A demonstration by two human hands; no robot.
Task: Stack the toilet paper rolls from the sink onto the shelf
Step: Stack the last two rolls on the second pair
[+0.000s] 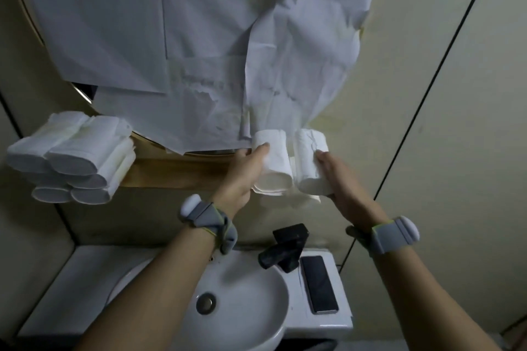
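Two white toilet paper rolls lie side by side at the right end of the wooden shelf (171, 171). My left hand (245, 177) grips the left roll (275, 162) from its left side, thumb over the top. My right hand (339, 179) presses against the right side of the right roll (309, 162), fingers along it. A stack of several white rolls (74, 159) sits at the shelf's left end, ends facing me. Below, the white sink (242, 293) holds no rolls that I can see.
Crumpled grey paper sheets (199, 37) cover the round mirror above the shelf. A black tap (285, 248) stands at the sink's back, and a dark phone (319, 283) lies on the sink's right ledge. Both wrists wear grey bands. Beige wall panels stand to the right.
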